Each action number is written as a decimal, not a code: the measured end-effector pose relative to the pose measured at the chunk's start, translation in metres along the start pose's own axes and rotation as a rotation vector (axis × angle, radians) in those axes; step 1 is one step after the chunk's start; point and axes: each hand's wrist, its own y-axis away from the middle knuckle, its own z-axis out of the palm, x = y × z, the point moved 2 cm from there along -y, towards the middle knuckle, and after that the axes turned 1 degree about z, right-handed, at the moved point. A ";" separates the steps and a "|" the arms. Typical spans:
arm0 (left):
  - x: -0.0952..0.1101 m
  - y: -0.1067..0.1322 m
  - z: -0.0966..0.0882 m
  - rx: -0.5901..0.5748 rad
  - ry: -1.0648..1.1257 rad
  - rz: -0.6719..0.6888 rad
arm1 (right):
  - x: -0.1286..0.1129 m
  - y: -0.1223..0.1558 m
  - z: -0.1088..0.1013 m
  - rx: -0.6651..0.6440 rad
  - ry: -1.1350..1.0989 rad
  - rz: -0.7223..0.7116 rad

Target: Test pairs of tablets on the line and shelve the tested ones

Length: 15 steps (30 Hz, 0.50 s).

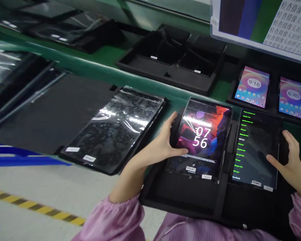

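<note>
A tablet (pixel 203 140) showing a clock reading 07 56 lies tilted in a black foam tray (pixel 185 197) in front of me. My left hand (pixel 165 142) grips its left edge, thumb on the screen. To its right lies a second tablet (pixel 256 150) with a dark screen and a green text list. My right hand (pixel 289 164) holds that tablet's right edge, thumb resting on the glass. Both sleeves are pink.
A dark tablet in shiny film (pixel 115 129) lies to the left on a black mat. Two lit tablets (pixel 253 87) (pixel 294 98) sit at the back right. A black tray (pixel 173 55) with dark devices is behind. A posted sheet (pixel 278 23) hangs top right.
</note>
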 end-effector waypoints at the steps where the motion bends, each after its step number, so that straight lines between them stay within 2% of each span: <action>1: 0.000 -0.002 0.000 0.019 -0.013 -0.001 | -0.003 0.001 -0.001 -0.035 0.023 -0.012; 5: -0.003 -0.019 0.005 0.272 0.016 -0.063 | -0.019 0.000 0.000 -0.108 0.136 -0.041; 7: -0.006 -0.024 0.008 0.372 0.042 -0.086 | -0.032 -0.004 0.003 -0.118 0.209 -0.112; 12: -0.011 -0.023 0.010 0.406 0.136 -0.117 | -0.067 -0.020 0.024 -0.186 0.327 -0.329; 15: -0.010 -0.020 0.009 0.398 0.159 -0.113 | -0.074 -0.023 0.035 -0.227 0.386 -0.435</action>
